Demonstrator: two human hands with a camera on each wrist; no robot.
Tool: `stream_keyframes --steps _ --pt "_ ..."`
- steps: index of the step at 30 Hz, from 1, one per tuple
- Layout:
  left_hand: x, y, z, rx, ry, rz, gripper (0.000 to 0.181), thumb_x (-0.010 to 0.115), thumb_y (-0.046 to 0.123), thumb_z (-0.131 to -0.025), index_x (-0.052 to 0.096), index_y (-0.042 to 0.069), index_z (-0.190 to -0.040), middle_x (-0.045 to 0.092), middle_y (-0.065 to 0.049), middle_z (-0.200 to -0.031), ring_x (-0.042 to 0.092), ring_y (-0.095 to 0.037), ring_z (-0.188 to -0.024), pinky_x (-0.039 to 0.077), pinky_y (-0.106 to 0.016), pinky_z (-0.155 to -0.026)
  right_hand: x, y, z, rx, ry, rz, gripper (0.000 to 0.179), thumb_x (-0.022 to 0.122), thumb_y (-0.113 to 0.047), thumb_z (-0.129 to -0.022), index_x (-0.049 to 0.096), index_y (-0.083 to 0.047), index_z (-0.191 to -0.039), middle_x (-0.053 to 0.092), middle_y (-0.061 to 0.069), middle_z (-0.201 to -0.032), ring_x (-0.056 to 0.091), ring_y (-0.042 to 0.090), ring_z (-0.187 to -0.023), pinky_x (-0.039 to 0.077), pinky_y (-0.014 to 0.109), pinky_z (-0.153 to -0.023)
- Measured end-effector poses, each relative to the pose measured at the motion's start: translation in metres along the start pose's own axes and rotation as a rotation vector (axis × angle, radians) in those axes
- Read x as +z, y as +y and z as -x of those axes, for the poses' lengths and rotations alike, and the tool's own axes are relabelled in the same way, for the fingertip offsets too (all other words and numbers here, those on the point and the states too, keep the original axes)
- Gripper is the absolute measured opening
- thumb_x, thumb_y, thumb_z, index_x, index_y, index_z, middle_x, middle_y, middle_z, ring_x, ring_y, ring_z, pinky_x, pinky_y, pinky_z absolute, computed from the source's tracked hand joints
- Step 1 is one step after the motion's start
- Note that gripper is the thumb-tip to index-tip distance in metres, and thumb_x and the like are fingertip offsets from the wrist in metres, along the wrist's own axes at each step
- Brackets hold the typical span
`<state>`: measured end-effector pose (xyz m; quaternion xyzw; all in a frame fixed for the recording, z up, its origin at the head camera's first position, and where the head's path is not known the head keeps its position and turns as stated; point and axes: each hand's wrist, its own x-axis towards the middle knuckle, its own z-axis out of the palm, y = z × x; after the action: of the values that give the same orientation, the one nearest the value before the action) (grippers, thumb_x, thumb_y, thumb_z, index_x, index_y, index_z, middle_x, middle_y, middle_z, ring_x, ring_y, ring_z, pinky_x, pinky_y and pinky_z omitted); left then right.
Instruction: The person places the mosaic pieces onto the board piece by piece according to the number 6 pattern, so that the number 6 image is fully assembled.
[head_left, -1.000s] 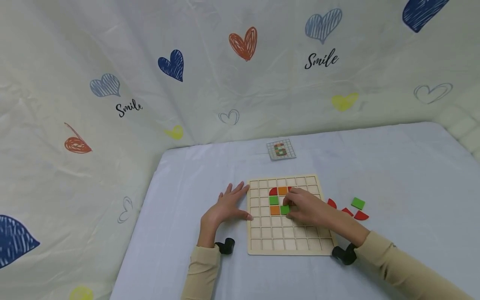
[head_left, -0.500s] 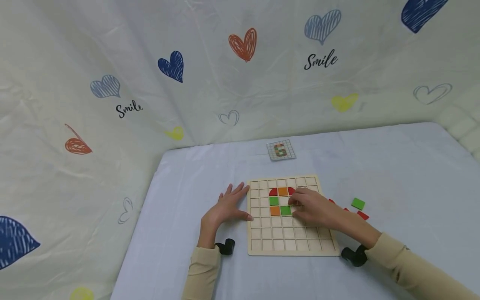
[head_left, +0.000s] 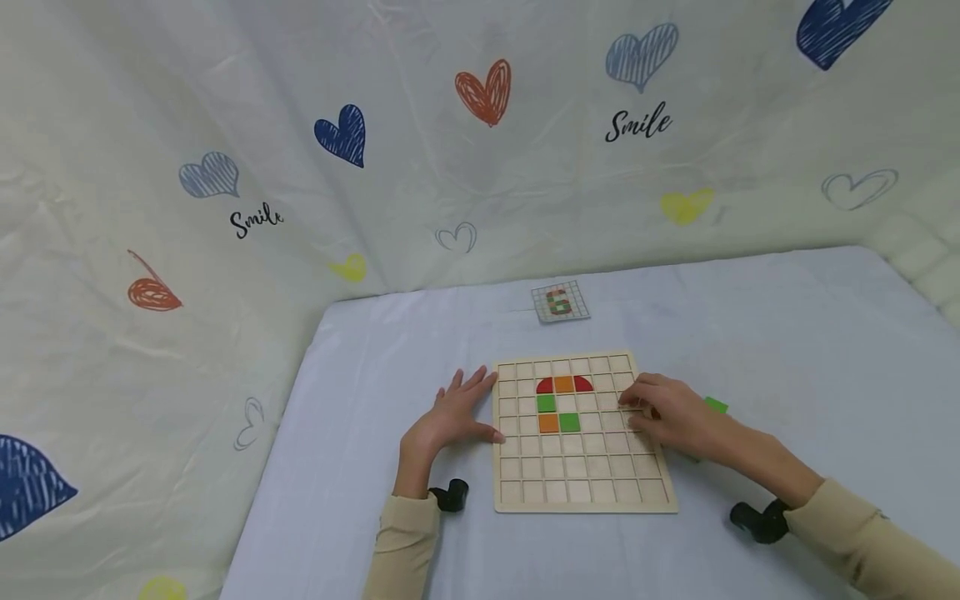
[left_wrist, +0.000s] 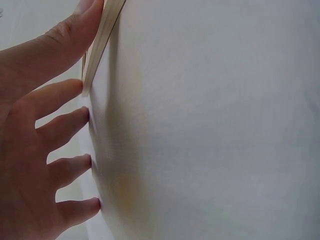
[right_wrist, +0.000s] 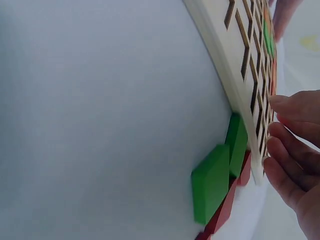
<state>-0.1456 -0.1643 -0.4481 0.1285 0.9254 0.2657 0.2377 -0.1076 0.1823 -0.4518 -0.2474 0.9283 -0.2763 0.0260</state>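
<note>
Diffuse, subdued light is recorded; in left wrist view, a soft shadow (left_wrist: 114, 70) is cast beside the board (left_wrist: 103, 36), with both wrist views softly blurred.

Worktop (head_left: 375, 375), draped in white cloth with faint creases. A gridded wooden board (head_left: 566, 467) lies flat near the middle; beyond it, near the far edge, lies a small patterned card (head_left: 560, 302). Loose green pieces (right_wrist: 212, 182) and red pieces (right_wrist: 224, 205) form a close cluster beside the board's right edge.

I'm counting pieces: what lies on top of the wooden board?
On the board, two red pieces, two orange pieces and two green pieces are visible. Squares under the right hand can't be fully seen.
</note>
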Motion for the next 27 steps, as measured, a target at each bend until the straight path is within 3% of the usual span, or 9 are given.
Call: stream_keyframes --steps 10,16,27 --pt "-0.001 -0.003 0.002 0.000 0.008 0.004 0.101 0.089 0.030 -0.080 0.033 0.021 -0.163 0.019 -0.001 -0.173 -0.001 -0.036 -0.161 0.004 -0.063 -0.127 -0.006 0.017 0.012 0.014 0.060 0.068 0.023 0.084 0.001 -0.079 0.075 -0.003 -0.099 0.067 0.000 -0.091 0.062 0.016 -0.082 0.058 0.032 -0.071" --pt "-0.001 -0.004 0.003 0.000 0.010 0.001 0.100 0.089 0.030 -0.081 0.033 0.020 -0.163 0.019 -0.002 -0.173 -0.001 -0.036 -0.161 0.004 -0.063 -0.127 -0.008 0.025 0.014 0.070 0.037 0.102 0.024 0.086 -0.004 -0.078 0.075 0.000 -0.098 0.066 0.002 -0.089 0.064 0.020 -0.083 0.059 0.036 -0.071" --pt "0.001 -0.003 0.000 0.007 0.011 -0.009 0.100 0.089 0.032 -0.081 0.033 0.021 -0.163 0.020 -0.001 -0.172 0.000 -0.034 -0.161 0.004 -0.062 -0.128 -0.006 0.030 0.015 0.103 0.032 0.104 0.020 0.087 -0.006 -0.078 0.074 -0.001 -0.093 0.063 0.003 -0.087 0.058 0.016 -0.077 0.056 0.031 -0.066"
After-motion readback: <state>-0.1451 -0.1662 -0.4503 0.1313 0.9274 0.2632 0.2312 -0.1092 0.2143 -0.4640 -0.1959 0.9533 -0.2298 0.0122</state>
